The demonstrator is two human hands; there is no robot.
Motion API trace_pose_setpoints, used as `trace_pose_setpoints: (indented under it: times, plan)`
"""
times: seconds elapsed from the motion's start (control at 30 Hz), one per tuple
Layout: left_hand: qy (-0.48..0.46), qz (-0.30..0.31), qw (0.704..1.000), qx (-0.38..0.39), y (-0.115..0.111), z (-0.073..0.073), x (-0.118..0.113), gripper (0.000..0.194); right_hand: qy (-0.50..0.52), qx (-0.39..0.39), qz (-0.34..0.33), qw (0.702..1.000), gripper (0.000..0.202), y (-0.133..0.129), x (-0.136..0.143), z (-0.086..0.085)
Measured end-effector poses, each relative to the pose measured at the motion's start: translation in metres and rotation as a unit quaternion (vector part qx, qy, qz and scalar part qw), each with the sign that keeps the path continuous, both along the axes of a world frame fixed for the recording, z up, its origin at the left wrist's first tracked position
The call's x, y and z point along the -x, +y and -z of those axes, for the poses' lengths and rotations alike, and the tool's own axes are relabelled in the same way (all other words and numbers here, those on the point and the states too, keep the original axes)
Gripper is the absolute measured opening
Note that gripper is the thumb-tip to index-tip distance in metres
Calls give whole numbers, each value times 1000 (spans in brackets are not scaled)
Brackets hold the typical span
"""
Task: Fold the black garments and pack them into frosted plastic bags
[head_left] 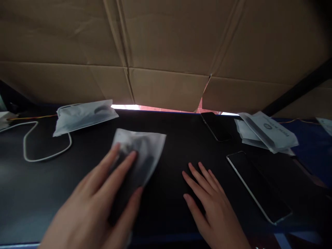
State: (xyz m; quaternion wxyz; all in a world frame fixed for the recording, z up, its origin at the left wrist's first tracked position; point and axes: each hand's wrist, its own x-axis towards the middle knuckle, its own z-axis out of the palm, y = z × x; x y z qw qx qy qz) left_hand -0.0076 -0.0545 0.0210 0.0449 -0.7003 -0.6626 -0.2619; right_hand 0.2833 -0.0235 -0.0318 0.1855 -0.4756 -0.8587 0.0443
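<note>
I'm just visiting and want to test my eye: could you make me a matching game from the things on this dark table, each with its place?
Things:
1. white cable
2. smartphone
3. blurred pouch
4. stacked pouches

Places:
A. under the left hand
B. far right, near the cardboard wall
C. looped at far left
D. just right of the right hand

Pairs: 1-C, 2-D, 3-A, 4-B

Small translucent white plastic pouch with something dark inside, lying flat on the black counter, a bit blurry. Its near end sits under spread fingers; far corners stay uncovered.
</note>
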Motion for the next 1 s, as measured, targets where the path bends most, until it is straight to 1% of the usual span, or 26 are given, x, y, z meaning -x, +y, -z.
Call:
trace_pose_setpoints:
  times: [0.03, 0.07, 0.13, 0.17, 0.23, 0.27, 0.33, 0.43, 0.47, 0.53, 0.57, 0.63, 0.73, 0.8, 0.83, 0.9, 0.97, 1.0]
  plan:
    - [20, 23, 1000, 2, 3, -1, -16, 65, 2, -2, 0, 1000, 53, 0, 0, 1]
    - [46, 46, 998, 5, 6, 1, -31, 65, 3, -4, -1, 1000, 52, -1, -1, 1]
    - [92, 66, 993, 11, 11, 12, -54, 66, 5, -7, -4, 1000, 52, -1, -1, 1]
    - [106, 74, 992, 8, 12, 18, -61, 70, 6, -9, -6, 1000, 52, 0, -1, 1]
    - [117, 93, 989, -6, 10, 26, -67, 80, 11, -10, -11, 1000, 51, 1, -1, 0]
    - [120, 112, 986, -10, 8, 27, -66, 85, 14, -10, -14, 1000, 52, 1, -1, 0]
    - [140, 185, 973, -14, 4, 24, -58, 88, 23, -12, -15, 1000, 53, 2, -1, 0]
    - [186, 297, 936, 12, 2, 20, -43, 87, 58, -35, 1, 998, 47, 0, -2, 2]
    - [192, 317, 928, 23, 2, 21, -39, 88, 77, -47, 11, 996, 42, -2, -2, 2]
    - [178, 327, 927, 32, 2, 25, -33, 87, 120, -63, 17, 991, 32, -5, -4, -1]
    - [161, 328, 930, 32, 2, 27, -31, 88, 136, -65, 5, 989, 26, -7, -5, -4]
    - [122, 328, 936, 42, 3, 30, -30, 94, 145, -63, -54, 986, 19, -12, -5, -11]
    - [78, 330, 937, 79, 4, 28, -29, 111, 120, -73, -149, 979, 20, -18, -1, -18]
    - [66, 336, 935, 91, 5, 26, -28, 114, 117, -77, -168, 976, 19, -21, 6, -19]
    - [65, 338, 934, 90, 6, 25, -27, 110, 130, -80, -158, 975, 19, -22, 9, -18]
    - [65, 345, 934, 69, 7, 24, -25, 91, 152, -75, -139, 976, 25, -23, 15, -18]
    - [55, 344, 937, 23, 7, 23, -24, 68, 169, -68, -136, 974, 27, -21, 20, -22]
    - [42, 343, 938, -5, 6, 22, -24, 60, 178, -62, -145, 971, 27, -20, 21, -25]
